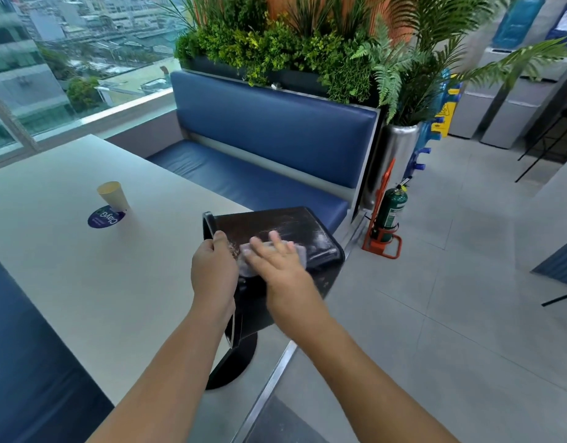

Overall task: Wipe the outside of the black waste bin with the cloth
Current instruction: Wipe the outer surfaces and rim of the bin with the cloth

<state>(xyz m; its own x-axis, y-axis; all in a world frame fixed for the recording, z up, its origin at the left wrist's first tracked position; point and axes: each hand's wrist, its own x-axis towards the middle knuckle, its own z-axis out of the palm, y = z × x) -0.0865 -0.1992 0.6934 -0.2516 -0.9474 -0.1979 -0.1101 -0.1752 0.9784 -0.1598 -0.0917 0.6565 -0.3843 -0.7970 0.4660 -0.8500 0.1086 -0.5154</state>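
The black waste bin [285, 227] lies tipped on its side at the table's right edge, its open rim toward the left. My left hand [213, 270] grips that rim, fingers curled over the edge. My right hand [280, 266] lies flat with straight fingers on a pale cloth [244, 262], pressing it against the bin's upturned side. Most of the cloth is hidden under the hand. Wet smears show on the bin's surface beyond the fingers.
A white table [84, 266] carries a paper cup [113, 196] and a round blue sticker [106, 218]. A blue bench seat [260, 174] stands behind the bin. A green fire extinguisher [391, 212] in an orange stand sits on the grey floor to the right.
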